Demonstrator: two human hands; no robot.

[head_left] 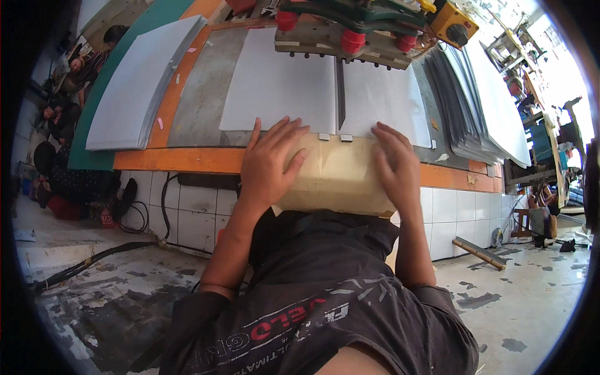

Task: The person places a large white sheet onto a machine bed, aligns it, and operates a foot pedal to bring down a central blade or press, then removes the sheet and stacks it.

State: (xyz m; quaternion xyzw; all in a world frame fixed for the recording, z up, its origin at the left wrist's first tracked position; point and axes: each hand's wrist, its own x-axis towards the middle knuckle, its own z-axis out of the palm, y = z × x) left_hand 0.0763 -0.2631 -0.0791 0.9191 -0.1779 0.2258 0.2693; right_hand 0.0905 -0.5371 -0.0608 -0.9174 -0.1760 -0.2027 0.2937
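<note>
A large white sheet (pixel 281 87) lies flat before me, with a dark narrow strip (pixel 341 94) running down over it. My left hand (pixel 274 161) rests with spread fingers at the sheet's near edge and on a beige panel (pixel 337 172). On the panel's right side, my right hand (pixel 398 164) has its fingers stretched out by the sheet's near edge. Neither hand grips anything. Between the hands, a small pale block (pixel 324 137) and a second small block (pixel 345 138) sit along the panel's far edge.
Over the sheet's far part hangs a machine head (pixel 340 49) with red cups (pixel 353 41). A yellow box with a black knob (pixel 453 25) is beside it. White sheets are stacked at left (pixel 140 81) and right (pixel 494 94). People (pixel 78 156) sit far left.
</note>
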